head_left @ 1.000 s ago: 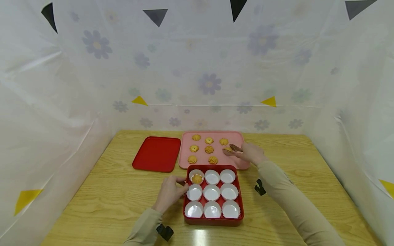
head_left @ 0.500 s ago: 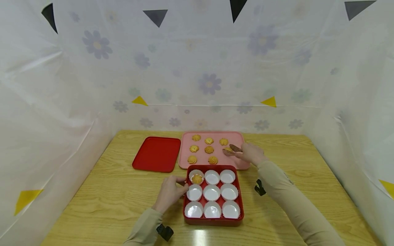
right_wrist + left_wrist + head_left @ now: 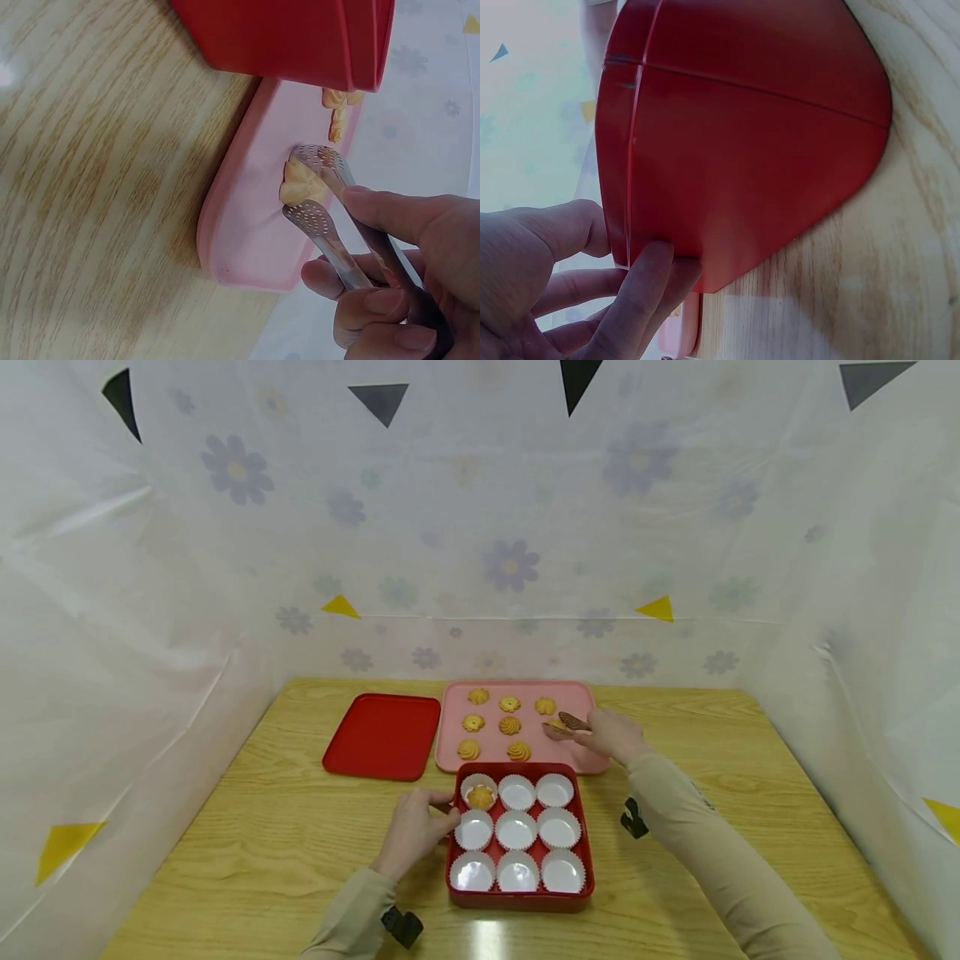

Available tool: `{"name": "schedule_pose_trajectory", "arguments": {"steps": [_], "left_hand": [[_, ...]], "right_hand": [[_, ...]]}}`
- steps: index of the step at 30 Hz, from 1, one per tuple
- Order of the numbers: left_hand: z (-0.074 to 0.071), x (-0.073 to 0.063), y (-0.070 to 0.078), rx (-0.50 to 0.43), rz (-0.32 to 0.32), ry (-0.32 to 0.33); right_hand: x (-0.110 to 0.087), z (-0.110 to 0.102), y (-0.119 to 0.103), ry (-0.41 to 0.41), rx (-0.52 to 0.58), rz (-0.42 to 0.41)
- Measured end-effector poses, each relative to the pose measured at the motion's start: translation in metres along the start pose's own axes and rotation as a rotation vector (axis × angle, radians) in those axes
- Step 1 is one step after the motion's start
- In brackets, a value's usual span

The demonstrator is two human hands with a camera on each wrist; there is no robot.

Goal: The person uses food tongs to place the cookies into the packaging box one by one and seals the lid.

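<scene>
My left hand pinches the left rim of a red box. In the left wrist view, its fingertips rest against the outer wall. White paper cups fill the box in rows, and the far-left cup holds one cookie. Perforated metal tongs are gripped in my right hand, thumb on one arm and fingers round the other. Their two ends stand on either side of a flower-shaped cookie lying on a pink tray; the tongs partly hide it.
Several other piped cookies are spread over the pink tray behind the box. A flat red lid lies on the wooden table left of the tray. White sheeting with printed flowers encloses the back and sides.
</scene>
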State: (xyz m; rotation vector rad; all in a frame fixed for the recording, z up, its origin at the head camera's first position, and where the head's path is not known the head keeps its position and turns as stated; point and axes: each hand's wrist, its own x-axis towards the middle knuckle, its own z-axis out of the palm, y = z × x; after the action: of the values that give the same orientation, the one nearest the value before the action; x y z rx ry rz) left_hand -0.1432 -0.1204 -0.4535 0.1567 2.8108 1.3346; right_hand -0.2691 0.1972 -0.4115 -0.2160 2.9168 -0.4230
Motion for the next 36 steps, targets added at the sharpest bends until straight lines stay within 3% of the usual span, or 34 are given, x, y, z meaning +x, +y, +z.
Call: {"name": "schedule_pose_trajectory", "arguments": {"steps": [21,36], "left_hand": [[-0.0004,0.0006,0.0012,-0.008,-0.018,-0.002],[-0.0004,-0.0001,0.0015,-0.007,-0.006,0.004]], "right_hand": [[-0.0054,-0.0040,0.0077,0.010,0.000,-0.033],[-0.0024,0.0000,0.0053,-0.010,-0.020,0.002]]}}
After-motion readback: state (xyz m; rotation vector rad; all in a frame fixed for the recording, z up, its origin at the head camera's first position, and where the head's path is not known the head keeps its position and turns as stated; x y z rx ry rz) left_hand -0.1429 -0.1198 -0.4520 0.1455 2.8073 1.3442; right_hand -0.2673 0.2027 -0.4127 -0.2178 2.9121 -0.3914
